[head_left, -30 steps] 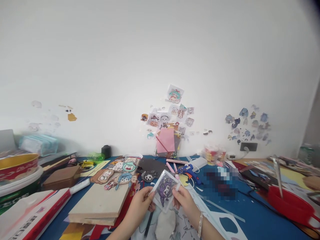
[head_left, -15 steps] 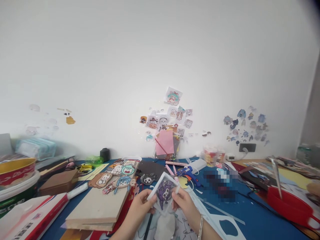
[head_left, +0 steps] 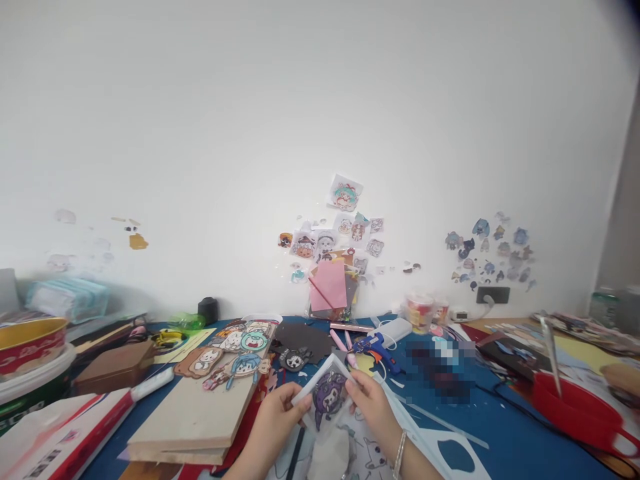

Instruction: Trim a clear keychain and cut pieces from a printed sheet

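Observation:
Between my two hands, above the near middle of the desk, is a small clear plastic bag [head_left: 320, 427] with a purple-and-black cartoon character cutout [head_left: 329, 393] inside. My left hand [head_left: 283, 410] pinches the bag's left edge, thumb in front. At the upper right edge, my right hand [head_left: 369, 399] grips it between thumb and fingers; a bracelet circles that wrist. Below the bag lie a whitish, rounded piece [head_left: 330, 453] and a sheet with line drawings [head_left: 373, 453]. Just beyond it sits a black-and-white character cutout [head_left: 294, 359].
Left of my hands, a thick pale block [head_left: 190, 413] carries several cartoon cutouts [head_left: 245, 367]. A blue glue gun [head_left: 373, 343] and pink pens [head_left: 340, 341] lie behind my right hand. A red bowl [head_left: 575, 410] with a utensil stands at right. Cutouts are stuck on the wall.
My right hand has shifted slightly up along the bag's right edge, uncovering more of the purple cutout. The left hand keeps its grip, and the camera view has shifted a little.

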Motion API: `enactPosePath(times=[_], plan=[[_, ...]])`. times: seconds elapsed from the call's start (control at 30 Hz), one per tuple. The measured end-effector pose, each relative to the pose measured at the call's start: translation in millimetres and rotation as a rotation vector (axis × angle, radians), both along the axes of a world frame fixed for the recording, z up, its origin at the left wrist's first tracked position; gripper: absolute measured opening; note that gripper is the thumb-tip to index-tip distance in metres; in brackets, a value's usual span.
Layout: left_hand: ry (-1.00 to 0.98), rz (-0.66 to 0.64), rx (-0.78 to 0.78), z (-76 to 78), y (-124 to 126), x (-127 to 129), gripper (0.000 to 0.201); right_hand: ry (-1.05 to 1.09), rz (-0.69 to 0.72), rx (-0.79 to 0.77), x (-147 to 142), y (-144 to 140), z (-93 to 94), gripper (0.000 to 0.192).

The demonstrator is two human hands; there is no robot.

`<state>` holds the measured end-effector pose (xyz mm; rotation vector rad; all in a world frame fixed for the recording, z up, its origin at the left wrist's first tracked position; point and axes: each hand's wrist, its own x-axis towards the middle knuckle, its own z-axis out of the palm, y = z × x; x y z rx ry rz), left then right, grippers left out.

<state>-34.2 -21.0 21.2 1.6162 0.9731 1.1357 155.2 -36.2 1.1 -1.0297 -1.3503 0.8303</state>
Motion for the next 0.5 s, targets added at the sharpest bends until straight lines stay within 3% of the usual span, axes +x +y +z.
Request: enactPosePath(times=[0.27,0.5], plan=[[-0.081,0.027,-0.238,-5.0,1.7,0.2,0.046,0.017,-0.047,-0.04,1.6,4.8,-4.5,0.052],[-0.034,0.074,-0.089,-9.4,4.5,-3.4,0.043,-0.078,-0.047,-0.009,0.7,3.8,-6.1,0.046]])
